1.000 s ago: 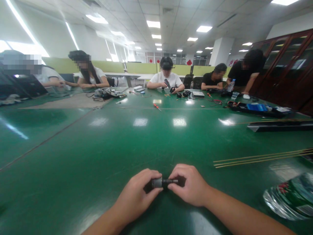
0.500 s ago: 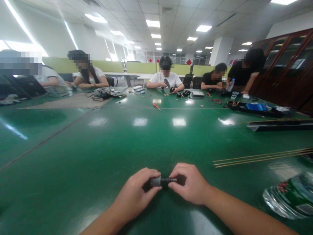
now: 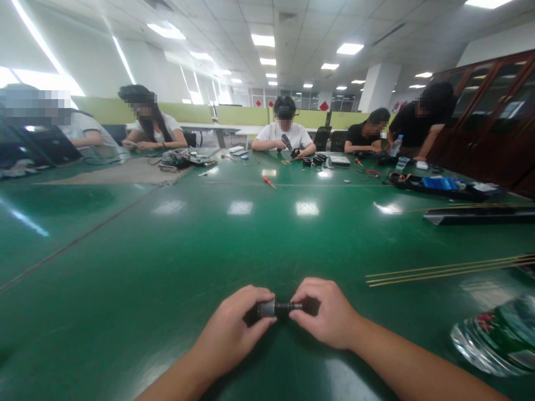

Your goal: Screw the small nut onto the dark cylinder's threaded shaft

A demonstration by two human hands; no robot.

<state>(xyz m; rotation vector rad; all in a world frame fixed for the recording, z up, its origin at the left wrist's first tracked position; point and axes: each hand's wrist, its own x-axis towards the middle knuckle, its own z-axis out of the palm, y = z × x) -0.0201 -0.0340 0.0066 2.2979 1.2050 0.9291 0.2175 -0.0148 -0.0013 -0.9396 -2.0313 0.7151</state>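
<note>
**Head view: left hand (image 3: 232, 322) and right hand (image 3: 334, 316) hold a small barrel-and-shaft part (image 3: 271, 308)**

The left thumb and fingers pinch the thick grey barrel (image 3: 266, 309) from its two sides, its outer end tucked into the palm. The right thumb and fingertips close in a narrow pinch on the thin dark shaft (image 3: 282, 307), whose tip pokes a little past them.

The part lies level between the hands, low over the near side of a glossy green table (image 3: 188, 239); whether it touches the surface cannot be told. It looks like metal: probably stiff, fairly dense for its size, and not fragile. The smooth, round barrel could turn or slip in dry fingers, yet it offers the surest hold. The shaft, which seems stepped or ridged, suits a fingertip grip.

To the right of the hands lie thin yellowish rods (image 3: 438, 272) and, nearer, a large clear bottle (image 3: 499, 337) with a green label. Farther off is an orange-handled screwdriver (image 3: 267, 181); across the table sits a person in white (image 3: 301, 136).
</note>
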